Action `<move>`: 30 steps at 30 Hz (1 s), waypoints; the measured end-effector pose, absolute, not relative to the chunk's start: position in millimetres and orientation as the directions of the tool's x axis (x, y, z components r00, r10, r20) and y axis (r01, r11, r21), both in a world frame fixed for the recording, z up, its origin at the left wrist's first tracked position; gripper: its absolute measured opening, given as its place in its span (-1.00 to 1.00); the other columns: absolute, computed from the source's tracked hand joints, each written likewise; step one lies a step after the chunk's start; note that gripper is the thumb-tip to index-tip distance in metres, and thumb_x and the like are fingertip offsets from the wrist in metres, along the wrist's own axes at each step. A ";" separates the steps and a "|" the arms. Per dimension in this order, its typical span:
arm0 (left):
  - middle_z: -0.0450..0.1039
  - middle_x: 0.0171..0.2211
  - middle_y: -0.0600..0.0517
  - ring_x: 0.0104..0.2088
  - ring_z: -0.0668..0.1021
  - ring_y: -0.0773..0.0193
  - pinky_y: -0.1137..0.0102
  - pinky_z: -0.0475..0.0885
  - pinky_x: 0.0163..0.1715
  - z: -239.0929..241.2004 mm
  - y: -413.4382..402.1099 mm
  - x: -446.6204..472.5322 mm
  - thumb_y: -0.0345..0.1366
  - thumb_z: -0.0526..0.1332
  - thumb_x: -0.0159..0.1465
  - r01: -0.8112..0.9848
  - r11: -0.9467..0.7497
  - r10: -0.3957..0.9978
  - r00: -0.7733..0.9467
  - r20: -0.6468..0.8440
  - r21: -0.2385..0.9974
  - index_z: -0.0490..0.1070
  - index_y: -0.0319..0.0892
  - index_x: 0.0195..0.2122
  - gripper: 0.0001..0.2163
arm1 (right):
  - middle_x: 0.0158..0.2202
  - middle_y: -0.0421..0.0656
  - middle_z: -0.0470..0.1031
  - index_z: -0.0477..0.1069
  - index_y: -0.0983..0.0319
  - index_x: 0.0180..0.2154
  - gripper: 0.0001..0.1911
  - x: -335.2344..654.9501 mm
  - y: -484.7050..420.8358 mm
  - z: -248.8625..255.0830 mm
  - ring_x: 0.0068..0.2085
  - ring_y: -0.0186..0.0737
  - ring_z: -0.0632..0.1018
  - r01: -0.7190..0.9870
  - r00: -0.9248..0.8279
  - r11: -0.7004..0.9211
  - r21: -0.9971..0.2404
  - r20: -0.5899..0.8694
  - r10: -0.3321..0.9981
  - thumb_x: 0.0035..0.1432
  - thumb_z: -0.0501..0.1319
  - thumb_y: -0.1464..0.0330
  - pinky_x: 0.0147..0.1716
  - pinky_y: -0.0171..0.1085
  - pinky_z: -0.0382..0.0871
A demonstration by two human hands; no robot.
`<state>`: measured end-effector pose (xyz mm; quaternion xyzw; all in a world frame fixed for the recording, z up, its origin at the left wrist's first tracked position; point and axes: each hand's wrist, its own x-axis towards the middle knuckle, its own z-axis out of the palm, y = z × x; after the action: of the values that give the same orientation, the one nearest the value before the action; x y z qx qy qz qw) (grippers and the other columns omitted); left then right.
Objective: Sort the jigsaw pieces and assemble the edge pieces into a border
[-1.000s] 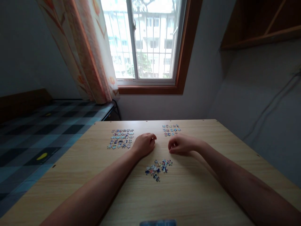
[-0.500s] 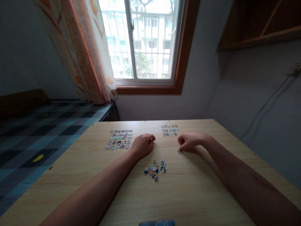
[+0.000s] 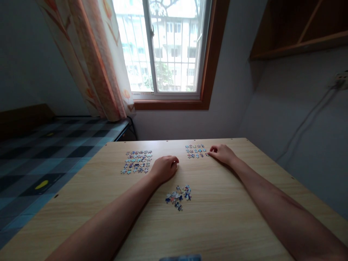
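My right hand [image 3: 222, 153] is at the right end of a small block of jigsaw pieces [image 3: 196, 150] laid in rows near the table's far edge. Its thumb and fingertips pinch a puzzle piece [image 3: 207, 154] at the end of the nearest row. On the table between two blocks of pieces rests my left hand [image 3: 164, 169], fingers curled inward; whatever may be inside them is hidden. To its left lies a larger block of puzzle pieces [image 3: 137, 161] in several rows. A loose heap of puzzle pieces [image 3: 178, 196] lies nearer to me, between my forearms.
The wooden table [image 3: 217, 224] reaches toward a wall with a barred window [image 3: 174, 54]. A bed with a checked cover [image 3: 67, 145] adjoins on the left, below a curtain [image 3: 95, 65]. A dark object [image 3: 181, 257] shows at the bottom edge.
My right hand has moved away from me, carrying the puzzle piece from the open tabletop to the end of the right block's nearest row. The left hand stays in place.
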<state>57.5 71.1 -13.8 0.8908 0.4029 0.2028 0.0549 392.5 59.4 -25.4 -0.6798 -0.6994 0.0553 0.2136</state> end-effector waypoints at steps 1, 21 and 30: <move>0.65 -0.20 0.00 -0.21 0.64 0.14 0.31 0.48 -0.18 -13.5 70.8 57.5 -0.37 0.14 0.27 0.698 -0.668 0.741 0.592 0.315 0.259 0.59 -0.09 -0.20 -0.78 | -0.39 -0.16 0.59 0.59 0.17 -0.32 -0.75 392.0 58.9 -26.3 -0.39 -0.23 0.52 0.929 0.022 0.072 -0.364 0.248 0.969 0.17 0.29 0.14 -0.41 -0.31 0.22; 0.65 -0.18 0.00 -0.18 0.63 0.13 0.30 0.47 -0.14 -10.4 69.3 57.4 -0.35 0.12 0.28 0.708 -0.656 0.753 0.594 0.281 0.261 0.59 -0.10 -0.19 -0.77 | -0.26 -0.10 0.58 0.69 0.12 -0.22 -0.81 378.2 58.5 -36.1 -0.26 -0.20 0.56 0.810 -0.298 0.454 -0.372 0.405 0.864 0.22 0.28 0.29 -0.22 -0.26 0.39; 0.65 -0.18 0.00 -0.18 0.63 0.12 0.29 0.48 -0.15 -10.0 69.2 56.7 -0.34 0.12 0.28 0.703 -0.660 0.750 0.600 0.278 0.264 0.60 -0.09 -0.19 -0.76 | -0.28 -0.11 0.60 0.69 0.12 -0.21 -0.80 374.4 59.2 -35.6 -0.24 -0.18 0.56 0.827 -0.319 0.459 -0.324 0.403 0.858 0.25 0.26 0.31 -0.20 -0.25 0.38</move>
<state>56.7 69.2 -10.0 0.8922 0.4072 0.1849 0.0635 374.4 59.2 -35.6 -0.5191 -0.8115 0.0288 0.2668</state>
